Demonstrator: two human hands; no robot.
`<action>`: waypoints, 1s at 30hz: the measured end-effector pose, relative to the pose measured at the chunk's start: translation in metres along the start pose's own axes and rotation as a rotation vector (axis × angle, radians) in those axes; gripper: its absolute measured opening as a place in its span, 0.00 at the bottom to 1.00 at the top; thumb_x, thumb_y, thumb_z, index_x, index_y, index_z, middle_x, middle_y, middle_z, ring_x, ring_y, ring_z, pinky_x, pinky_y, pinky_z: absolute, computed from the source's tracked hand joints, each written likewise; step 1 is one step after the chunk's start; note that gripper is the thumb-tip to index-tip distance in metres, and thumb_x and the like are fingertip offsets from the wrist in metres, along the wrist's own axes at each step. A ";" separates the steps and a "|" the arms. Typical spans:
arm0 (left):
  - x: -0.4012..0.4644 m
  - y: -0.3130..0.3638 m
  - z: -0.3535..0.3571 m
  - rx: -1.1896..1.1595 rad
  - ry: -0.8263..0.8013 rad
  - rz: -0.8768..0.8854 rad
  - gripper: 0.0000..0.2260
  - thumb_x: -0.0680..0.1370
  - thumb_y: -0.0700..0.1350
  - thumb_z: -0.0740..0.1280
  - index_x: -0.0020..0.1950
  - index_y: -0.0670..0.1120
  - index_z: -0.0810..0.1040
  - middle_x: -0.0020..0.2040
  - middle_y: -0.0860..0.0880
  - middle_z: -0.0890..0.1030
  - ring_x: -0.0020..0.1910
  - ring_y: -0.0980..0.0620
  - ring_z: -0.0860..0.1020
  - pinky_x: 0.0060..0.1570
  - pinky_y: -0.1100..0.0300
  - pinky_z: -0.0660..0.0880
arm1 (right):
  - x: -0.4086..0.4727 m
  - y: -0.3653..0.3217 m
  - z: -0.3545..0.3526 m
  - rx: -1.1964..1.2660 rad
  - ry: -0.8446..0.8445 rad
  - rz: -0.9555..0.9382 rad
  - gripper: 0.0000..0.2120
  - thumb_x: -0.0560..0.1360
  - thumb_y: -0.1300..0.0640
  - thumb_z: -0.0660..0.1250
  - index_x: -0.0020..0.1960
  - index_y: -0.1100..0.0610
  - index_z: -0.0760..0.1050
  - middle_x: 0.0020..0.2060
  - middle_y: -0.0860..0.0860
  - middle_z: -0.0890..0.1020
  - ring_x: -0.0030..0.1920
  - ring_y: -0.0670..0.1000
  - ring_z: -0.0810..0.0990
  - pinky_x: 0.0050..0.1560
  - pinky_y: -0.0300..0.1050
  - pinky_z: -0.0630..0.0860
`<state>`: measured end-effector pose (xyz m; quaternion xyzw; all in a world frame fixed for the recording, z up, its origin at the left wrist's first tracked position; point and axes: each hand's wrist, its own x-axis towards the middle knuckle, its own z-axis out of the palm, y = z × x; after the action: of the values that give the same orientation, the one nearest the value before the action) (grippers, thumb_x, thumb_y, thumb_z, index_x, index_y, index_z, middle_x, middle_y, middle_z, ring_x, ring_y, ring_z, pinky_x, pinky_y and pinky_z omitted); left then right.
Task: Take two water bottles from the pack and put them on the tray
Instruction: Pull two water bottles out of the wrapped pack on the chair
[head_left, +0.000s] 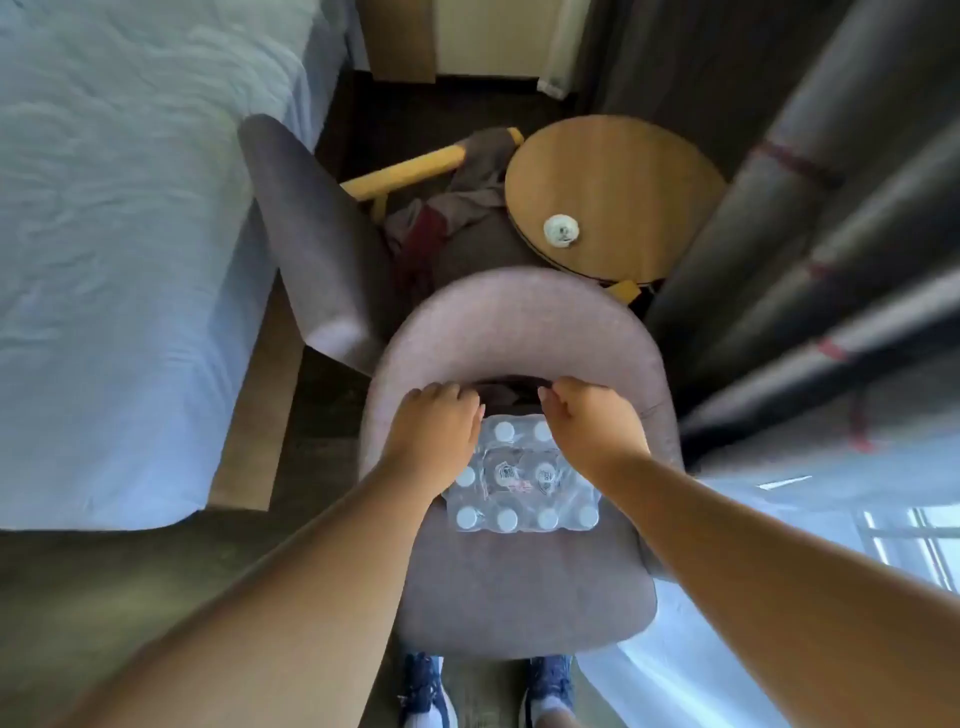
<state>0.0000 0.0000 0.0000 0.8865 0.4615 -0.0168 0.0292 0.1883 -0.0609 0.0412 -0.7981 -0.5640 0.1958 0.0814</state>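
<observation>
Clear shrink-wrap pack (522, 475) sits on grey chair (519, 592) seat, caps up. Left hand (436, 434) and right hand (587, 421) curl over pack's far corners, fingers hooked on the wrap, probably to tear it open. No bottle out. No tray seen; round table (615, 192) beyond chair.

Soft daylight, fisheye edges, slight blur

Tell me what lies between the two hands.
Head view: the far end of the water bottle pack lies between the left hand and right hand.
</observation>
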 end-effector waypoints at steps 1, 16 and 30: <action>0.003 0.002 0.014 -0.039 0.005 0.002 0.11 0.81 0.46 0.69 0.41 0.43 0.83 0.38 0.43 0.84 0.37 0.40 0.82 0.37 0.49 0.77 | -0.002 0.003 0.013 0.004 -0.041 0.015 0.18 0.85 0.48 0.59 0.40 0.56 0.69 0.35 0.55 0.77 0.39 0.63 0.77 0.39 0.51 0.73; 0.052 0.009 0.171 -0.160 -0.023 -0.053 0.26 0.84 0.53 0.50 0.47 0.43 0.85 0.43 0.44 0.86 0.44 0.41 0.83 0.45 0.48 0.79 | -0.030 0.055 0.178 -0.054 -0.001 -0.172 0.31 0.79 0.37 0.60 0.75 0.55 0.73 0.68 0.50 0.80 0.70 0.55 0.76 0.72 0.54 0.71; 0.057 0.004 0.189 -0.192 0.117 -0.067 0.25 0.85 0.48 0.51 0.44 0.43 0.85 0.39 0.45 0.86 0.39 0.43 0.82 0.40 0.49 0.80 | 0.037 0.044 0.226 -0.206 0.102 -0.363 0.11 0.75 0.53 0.66 0.39 0.58 0.82 0.32 0.54 0.81 0.28 0.57 0.81 0.30 0.51 0.78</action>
<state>0.0357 0.0319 -0.1921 0.8631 0.4914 0.0781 0.0863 0.1457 -0.0623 -0.1885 -0.6963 -0.7107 0.0785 0.0621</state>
